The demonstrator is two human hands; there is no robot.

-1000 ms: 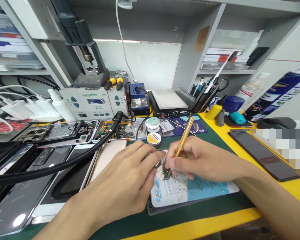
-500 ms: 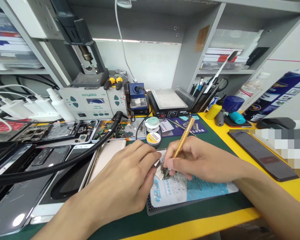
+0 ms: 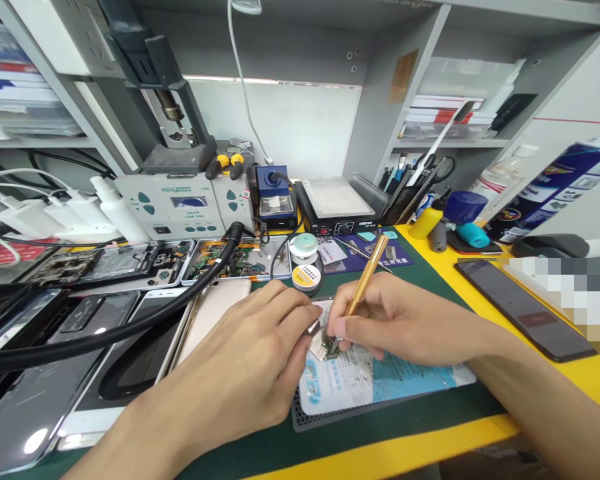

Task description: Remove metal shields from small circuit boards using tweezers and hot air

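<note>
Gold tool (image 3: 364,275) pinched in right hand (image 3: 400,319), long axis tilting up and away, tip down on small circuit board (image 3: 325,348) near counter's front edge; left hand (image 3: 250,363) curled, fingertips pinning board's left side.

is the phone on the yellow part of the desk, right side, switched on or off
Off, as far as it shows: the phone lies flat and face up on the yellow surface, its screen uniformly dark with no image, apart from both hands.
</note>
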